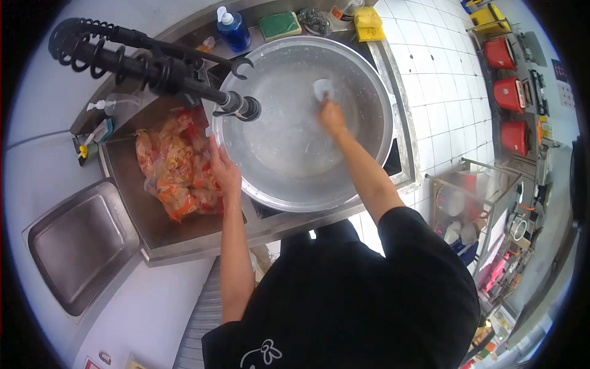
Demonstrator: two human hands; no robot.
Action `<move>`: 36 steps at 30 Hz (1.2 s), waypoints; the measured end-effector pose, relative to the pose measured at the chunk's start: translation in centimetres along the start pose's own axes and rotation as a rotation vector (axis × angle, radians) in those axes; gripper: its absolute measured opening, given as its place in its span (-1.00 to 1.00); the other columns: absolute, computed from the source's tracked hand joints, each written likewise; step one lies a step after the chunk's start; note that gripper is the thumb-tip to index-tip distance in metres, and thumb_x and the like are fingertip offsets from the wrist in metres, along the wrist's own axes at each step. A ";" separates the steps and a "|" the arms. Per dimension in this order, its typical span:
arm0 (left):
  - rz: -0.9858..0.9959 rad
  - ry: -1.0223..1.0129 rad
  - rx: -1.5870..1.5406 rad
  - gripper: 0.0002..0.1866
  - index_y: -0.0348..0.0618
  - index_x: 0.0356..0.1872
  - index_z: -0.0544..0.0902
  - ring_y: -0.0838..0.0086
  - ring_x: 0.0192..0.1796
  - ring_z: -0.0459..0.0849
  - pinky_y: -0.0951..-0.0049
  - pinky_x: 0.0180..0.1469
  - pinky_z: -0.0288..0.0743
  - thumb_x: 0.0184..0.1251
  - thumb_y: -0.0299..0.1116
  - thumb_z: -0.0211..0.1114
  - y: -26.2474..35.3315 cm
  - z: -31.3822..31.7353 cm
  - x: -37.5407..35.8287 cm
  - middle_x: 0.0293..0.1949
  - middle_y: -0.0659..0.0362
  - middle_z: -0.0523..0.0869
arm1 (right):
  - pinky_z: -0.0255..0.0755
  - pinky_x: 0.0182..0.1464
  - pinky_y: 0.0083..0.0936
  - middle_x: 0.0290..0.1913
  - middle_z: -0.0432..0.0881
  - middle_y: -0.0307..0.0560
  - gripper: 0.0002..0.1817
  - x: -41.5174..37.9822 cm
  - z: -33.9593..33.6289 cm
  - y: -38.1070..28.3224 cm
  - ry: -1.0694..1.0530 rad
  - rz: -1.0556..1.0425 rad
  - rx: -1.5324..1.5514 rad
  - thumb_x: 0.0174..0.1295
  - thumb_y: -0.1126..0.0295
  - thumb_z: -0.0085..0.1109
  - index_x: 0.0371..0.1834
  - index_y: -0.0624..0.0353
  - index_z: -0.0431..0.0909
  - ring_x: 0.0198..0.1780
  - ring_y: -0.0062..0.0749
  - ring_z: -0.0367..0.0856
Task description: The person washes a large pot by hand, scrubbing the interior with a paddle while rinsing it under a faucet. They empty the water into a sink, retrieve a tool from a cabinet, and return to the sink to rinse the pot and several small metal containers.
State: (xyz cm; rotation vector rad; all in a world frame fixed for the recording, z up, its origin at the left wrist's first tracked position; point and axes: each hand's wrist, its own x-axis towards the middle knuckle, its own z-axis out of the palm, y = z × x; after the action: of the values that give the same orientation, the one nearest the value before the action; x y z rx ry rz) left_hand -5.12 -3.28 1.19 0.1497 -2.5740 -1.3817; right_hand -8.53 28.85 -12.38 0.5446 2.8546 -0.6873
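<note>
A wide, round metal basin (295, 201) sits over the sink counter, its inner wall wet and cloudy, with small bits clinging to it. My left hand (225, 172) grips its left rim. Inside the basin, my right hand (332, 118) is closed around a small white object (322, 89), blurred by motion, so I cannot tell its exact kind. Above the basin's left side hangs a black spring-hose faucet (249, 109), its nozzle pointing at the bowl.
Left of the basin, the sink (126, 184) holds a heap of red and orange plastic bags (175, 166). A metal tray (83, 246) lies further left. Behind stand a blue soap bottle (233, 32), a green sponge (279, 26), steel wool (314, 21) and a yellow cloth (369, 24).
</note>
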 end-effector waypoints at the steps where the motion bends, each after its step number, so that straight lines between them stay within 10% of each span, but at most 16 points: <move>1: -0.022 -0.009 0.002 -0.57 -0.30 0.35 0.30 0.09 0.37 0.35 0.28 0.33 0.26 0.50 -0.49 -0.08 0.3 0.0 0.0 0.32 -0.13 0.39 | 0.51 -0.08 0.03 -0.26 0.62 0.39 -0.27 -0.2 0.7 -1.9 -0.088 -0.003 -0.017 0.16 0.36 0.03 0.42 0.35 0.07 -0.21 0.24 0.63; 5: -0.063 -0.015 -0.001 -0.56 -0.31 0.36 0.27 0.08 0.38 0.34 0.26 0.34 0.23 0.51 -0.45 -0.09 1.0 0.3 -0.1 0.33 -0.15 0.37 | 0.53 -0.05 -0.04 -0.22 0.62 0.40 -0.28 -8.4 -0.7 -2.4 -0.334 -0.004 -0.087 0.19 0.35 0.01 0.40 0.44 0.06 -0.13 0.19 0.64; 9: -0.019 0.004 0.000 -0.56 -0.27 0.36 0.28 0.10 0.36 0.37 0.27 0.32 0.27 0.51 -0.45 -0.08 1.0 0.5 0.0 0.31 -0.12 0.41 | 0.50 -0.07 0.03 -0.18 0.62 0.41 -0.28 -7.9 -3.1 2.5 -0.057 0.218 0.079 0.14 0.36 0.06 0.38 0.40 0.12 -0.16 0.21 0.64; 14: 0.028 0.022 0.309 -0.56 -0.16 0.37 0.31 0.09 0.24 0.50 0.24 0.20 0.38 0.50 -0.43 -0.06 1.0 0.4 0.0 0.26 -0.08 0.48 | 0.54 -0.29 -0.01 -0.28 0.60 0.46 -0.33 1.7 3.2 -9.6 -0.022 -0.082 0.103 0.20 0.38 -0.05 0.41 0.36 0.09 -0.24 0.16 0.66; 20: 0.016 0.008 0.186 -0.55 -0.17 0.37 0.30 0.01 0.29 0.43 0.21 0.22 0.33 0.50 -0.40 -0.07 0.8 0.6 -0.1 0.28 -0.14 0.43 | 0.52 -0.14 -0.02 -0.24 0.63 0.36 -0.29 -11.7 2.7 -7.9 -0.406 0.022 0.095 0.15 0.43 -0.04 0.43 0.32 0.07 -0.23 0.14 0.66; 24: -0.039 -0.014 0.138 -0.55 -0.19 0.38 0.29 -0.01 0.32 0.38 0.22 0.26 0.30 0.51 -0.40 -0.08 1.0 0.8 -0.5 0.30 -0.17 0.39 | 0.49 -0.10 -0.02 -0.27 0.63 0.37 -0.33 -12.3 1.8 0.2 0.198 0.426 0.485 0.24 0.40 -0.10 0.44 0.35 0.01 -0.20 0.25 0.63; 33: 0.056 -0.024 0.249 -0.52 -0.30 0.39 0.22 0.09 0.38 0.33 0.31 0.33 0.25 0.51 -0.41 -0.08 2.1 0.9 -0.3 0.34 -0.14 0.36 | 0.46 0.00 -0.10 -0.13 0.59 0.43 -0.45 2.5 -1.0 -10.2 0.076 0.366 0.641 0.28 0.36 -0.05 0.34 0.28 0.26 -0.07 0.31 0.57; 36: 0.040 -0.032 0.107 -0.52 -0.26 0.40 0.21 0.11 0.39 0.32 0.32 0.33 0.25 0.51 -0.40 -0.08 2.8 1.3 -0.2 0.34 -0.15 0.34 | 0.44 0.02 -0.10 -0.01 0.55 0.42 -0.51 2.2 1.9 -8.6 0.444 0.242 0.669 0.31 0.36 -0.09 0.29 0.30 0.32 -0.04 0.28 0.56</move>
State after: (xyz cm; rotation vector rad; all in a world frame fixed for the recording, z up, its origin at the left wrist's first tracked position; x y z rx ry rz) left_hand -5.14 -0.65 2.84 0.0939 -2.6630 -1.2431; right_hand -13.74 21.56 -11.07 1.2433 2.7908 -1.6594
